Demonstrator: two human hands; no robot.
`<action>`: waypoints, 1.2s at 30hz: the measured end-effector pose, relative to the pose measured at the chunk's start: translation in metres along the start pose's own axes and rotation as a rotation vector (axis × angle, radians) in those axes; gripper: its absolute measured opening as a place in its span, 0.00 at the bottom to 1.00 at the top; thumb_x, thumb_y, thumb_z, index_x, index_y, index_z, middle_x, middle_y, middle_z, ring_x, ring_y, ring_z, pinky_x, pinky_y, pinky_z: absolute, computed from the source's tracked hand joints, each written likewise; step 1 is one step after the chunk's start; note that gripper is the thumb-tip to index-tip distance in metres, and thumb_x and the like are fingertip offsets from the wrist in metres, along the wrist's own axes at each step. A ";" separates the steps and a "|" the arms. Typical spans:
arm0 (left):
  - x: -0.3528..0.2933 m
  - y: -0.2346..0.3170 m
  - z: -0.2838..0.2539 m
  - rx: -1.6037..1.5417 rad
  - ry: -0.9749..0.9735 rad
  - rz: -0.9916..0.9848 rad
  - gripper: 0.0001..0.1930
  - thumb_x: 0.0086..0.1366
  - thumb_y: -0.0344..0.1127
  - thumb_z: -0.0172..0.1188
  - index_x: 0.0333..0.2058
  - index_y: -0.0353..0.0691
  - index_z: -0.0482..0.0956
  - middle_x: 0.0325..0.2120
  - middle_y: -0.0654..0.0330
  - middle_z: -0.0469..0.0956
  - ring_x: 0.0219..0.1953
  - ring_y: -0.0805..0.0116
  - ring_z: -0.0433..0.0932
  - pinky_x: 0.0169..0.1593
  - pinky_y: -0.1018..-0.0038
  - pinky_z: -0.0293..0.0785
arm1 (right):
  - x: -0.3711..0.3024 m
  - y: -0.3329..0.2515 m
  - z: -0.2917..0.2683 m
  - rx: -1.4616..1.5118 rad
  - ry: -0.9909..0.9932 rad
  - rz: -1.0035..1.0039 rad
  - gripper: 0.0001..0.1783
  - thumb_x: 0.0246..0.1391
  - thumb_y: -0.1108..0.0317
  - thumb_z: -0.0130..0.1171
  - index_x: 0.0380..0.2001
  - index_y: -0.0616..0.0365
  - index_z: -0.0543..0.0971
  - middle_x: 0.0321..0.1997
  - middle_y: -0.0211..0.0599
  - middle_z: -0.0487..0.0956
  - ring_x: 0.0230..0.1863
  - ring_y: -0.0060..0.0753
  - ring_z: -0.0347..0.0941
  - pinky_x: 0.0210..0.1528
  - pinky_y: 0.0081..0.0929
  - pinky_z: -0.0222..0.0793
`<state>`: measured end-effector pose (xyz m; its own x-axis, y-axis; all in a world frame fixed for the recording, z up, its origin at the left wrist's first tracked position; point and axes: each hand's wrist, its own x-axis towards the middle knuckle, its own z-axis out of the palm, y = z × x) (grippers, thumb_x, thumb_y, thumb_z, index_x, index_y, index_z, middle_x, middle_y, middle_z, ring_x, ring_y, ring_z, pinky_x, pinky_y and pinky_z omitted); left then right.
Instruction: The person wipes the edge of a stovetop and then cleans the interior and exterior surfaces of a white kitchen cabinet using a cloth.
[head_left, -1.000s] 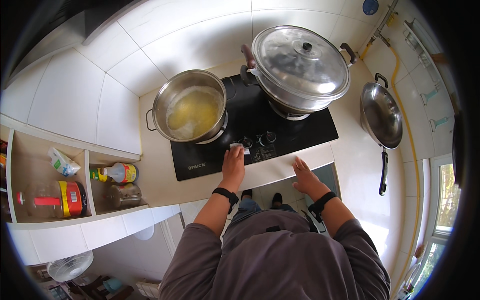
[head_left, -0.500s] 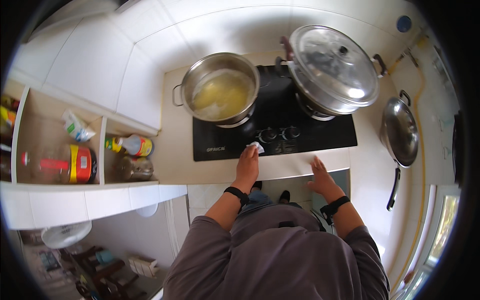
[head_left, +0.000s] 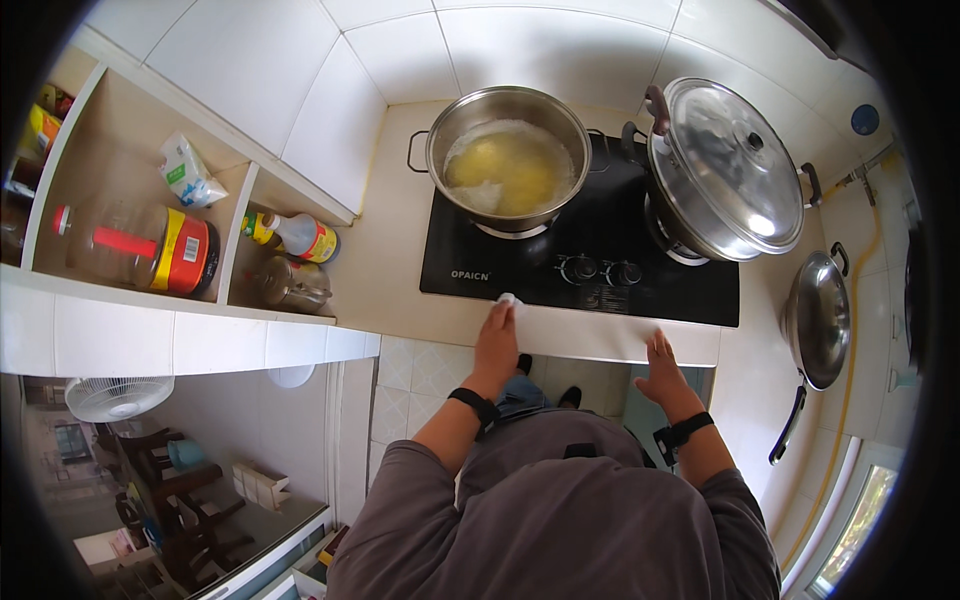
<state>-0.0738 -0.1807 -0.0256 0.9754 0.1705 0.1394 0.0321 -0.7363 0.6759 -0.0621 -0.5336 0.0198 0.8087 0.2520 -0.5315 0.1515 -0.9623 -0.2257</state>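
My left hand (head_left: 496,342) pinches a small crumpled white tissue (head_left: 507,299) at the front edge of the black gas cooktop (head_left: 610,222), left of its two knobs (head_left: 600,271). With fingers stretched and thumb apart, my right hand (head_left: 668,372) is at the front edge of the counter (head_left: 590,328) and holds nothing. A steel pot (head_left: 440,165) without a lid stands on the left burner; yellow pieces (head_left: 510,165) lie in cloudy liquid inside. On the right burner a larger steel pot (head_left: 690,215) has its domed lid (head_left: 725,165) on.
A wok (head_left: 822,320) hangs on the right wall near a yellow hose (head_left: 843,440). Left of the counter, open shelves (head_left: 235,235) hold a large oil bottle (head_left: 185,250), a white packet (head_left: 190,172), a sauce bottle (head_left: 305,238) and a glass jug (head_left: 290,284).
My left hand has moved the tissue left and toward me, from near the knobs to the cooktop's front edge. The whole view has shifted and turned. My right hand stays by the counter edge.
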 end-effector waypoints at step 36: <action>0.034 -0.088 -0.029 0.132 0.494 -0.305 0.07 0.55 0.20 0.57 0.32 0.34 0.80 0.31 0.49 0.75 0.38 0.47 0.74 0.42 0.60 0.72 | -0.006 -0.006 -0.006 0.018 -0.014 0.036 0.52 0.44 0.56 0.67 0.68 0.65 0.53 0.76 0.52 0.41 0.76 0.47 0.39 0.74 0.34 0.46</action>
<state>-0.0494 -0.0913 -0.0597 0.7017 0.6486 0.2947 0.3527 -0.6757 0.6473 -0.0642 -0.5299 0.0297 0.8057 0.2182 -0.5506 0.1118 -0.9690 -0.2205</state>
